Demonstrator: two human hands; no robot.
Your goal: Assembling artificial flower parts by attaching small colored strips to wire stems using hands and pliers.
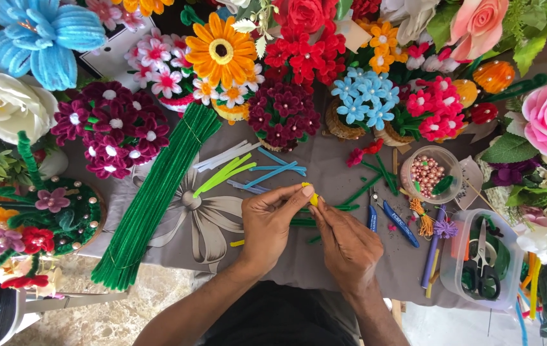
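My left hand (268,225) and my right hand (348,245) meet at the middle of the grey cloth (325,166). Between their fingertips is a small yellow pipe-cleaner piece (312,198), pinched by the left thumb and forefinger while the right fingers press on it from the side. Loose pipe-cleaner pieces in blue, white and lime green (243,169) lie just beyond my hands. A short yellow scrap (237,243) rests on the cloth to the left of my left wrist.
A long bundle of dark green pipe cleaners (153,198) lies diagonally at left. Pipe-cleaner flower bouquets (286,102) crowd the back and sides. A cup of pinkish beads (426,174), a blue cutter (400,223) and a clear tub with scissors (482,261) sit at right.
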